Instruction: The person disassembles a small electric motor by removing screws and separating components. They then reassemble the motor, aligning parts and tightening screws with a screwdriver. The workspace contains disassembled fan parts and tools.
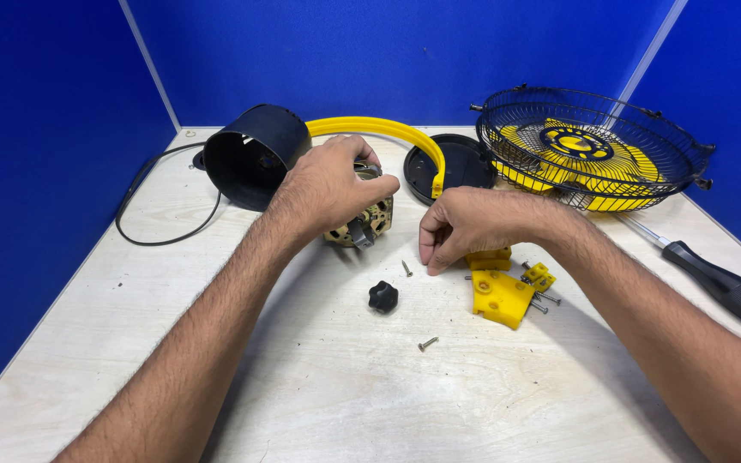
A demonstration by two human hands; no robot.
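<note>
Centrally, left hand (332, 184) grips the coppery motor (369, 219); right hand (465, 227) pinches shut above a screw (406, 268), bare tabletop (370, 394) nearer the wearer.

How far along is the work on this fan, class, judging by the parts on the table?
Done: the fan is apart. The cage with yellow blades, black housing, black knob and loose screws lie separately. In hand: the left hand grips the bare motor; the right hand pinches at the table beside the yellow bracket. Left: nothing rejoined; the screwdriver lies unused.
</note>
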